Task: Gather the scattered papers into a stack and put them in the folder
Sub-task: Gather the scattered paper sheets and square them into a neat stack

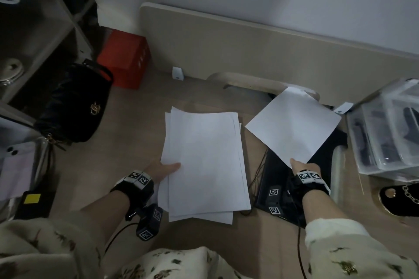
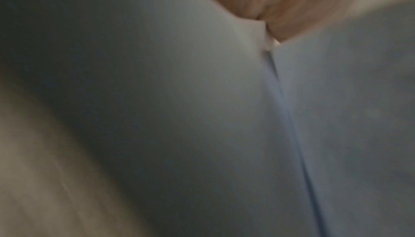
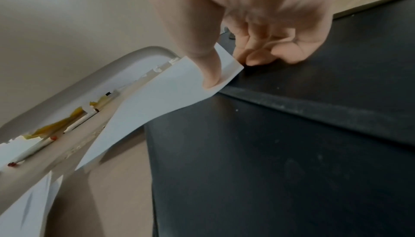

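Note:
A loose stack of white papers (image 1: 204, 161) lies on the wooden floor at the centre. My left hand (image 1: 164, 171) grips its left edge, thumb on top; in the left wrist view the papers (image 2: 179, 98) fill the blurred frame. My right hand (image 1: 299, 169) pinches the near corner of a single white sheet (image 1: 294, 124), lifted at a slant. In the right wrist view the thumb (image 3: 202, 54) presses on top of the sheet (image 3: 157, 98) and the fingers curl beneath. Under it lies a black folder (image 1: 278, 190), also the dark surface of the black folder (image 3: 269, 152).
A black quilted bag (image 1: 74, 104) and a red box (image 1: 124, 59) sit at the left. A beige board (image 1: 249, 52) leans on the wall behind. Clear plastic bins (image 1: 390, 133) stand at the right, and a black chained item (image 1: 401, 197) lies near them.

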### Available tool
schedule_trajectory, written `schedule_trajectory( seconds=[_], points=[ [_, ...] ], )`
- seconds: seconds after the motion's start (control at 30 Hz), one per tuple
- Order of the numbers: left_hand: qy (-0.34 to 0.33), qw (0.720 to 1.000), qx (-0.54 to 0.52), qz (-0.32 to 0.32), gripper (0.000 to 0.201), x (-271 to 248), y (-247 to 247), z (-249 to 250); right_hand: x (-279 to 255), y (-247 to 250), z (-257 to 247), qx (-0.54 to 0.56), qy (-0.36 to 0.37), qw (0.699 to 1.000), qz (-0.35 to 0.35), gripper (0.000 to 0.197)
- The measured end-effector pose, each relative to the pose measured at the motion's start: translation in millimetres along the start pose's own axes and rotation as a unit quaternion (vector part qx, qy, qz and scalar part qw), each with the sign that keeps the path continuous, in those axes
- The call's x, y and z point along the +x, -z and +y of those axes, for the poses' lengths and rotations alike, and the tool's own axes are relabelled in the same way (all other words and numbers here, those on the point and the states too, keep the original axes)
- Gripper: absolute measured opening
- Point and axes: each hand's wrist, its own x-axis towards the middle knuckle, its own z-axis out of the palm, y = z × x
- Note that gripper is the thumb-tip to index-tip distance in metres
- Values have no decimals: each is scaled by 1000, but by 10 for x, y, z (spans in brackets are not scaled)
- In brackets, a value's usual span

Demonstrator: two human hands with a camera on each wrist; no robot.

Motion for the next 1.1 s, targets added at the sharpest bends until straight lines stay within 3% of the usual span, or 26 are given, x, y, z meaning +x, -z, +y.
schedule_trajectory(
  seconds=[0.1,0.23,0.4,0.6,0.87,0.97,1.03,1.1],
  points=[
    [-6,1000,5,4,66,24,10,-15,-46,35,32,19,53,998,29,20],
    [-9,1000,11,2,66,18,17,-11,-231,-18,9,59,107,990,70,15],
    [-30,999,20,-2,66,-5,9,-6,-485,-156,102,139,115,983,21,25],
    [-33,999,17,-16,77,-106,34,-45,-778,-227,356,264,81,960,-40,19],
    [-36,998,53,-15,62,-184,87,-50,-922,-163,517,441,97,891,-39,23],
    [-29,998,48,-27,64,-177,100,-57,-959,-91,449,465,119,876,-50,16],
    [-25,998,43,-30,68,-178,102,-60,-989,-49,410,465,126,871,-96,15],
    [-38,998,25,-35,73,-154,112,-80,-1018,-65,381,408,132,890,-156,16]
  ],
)
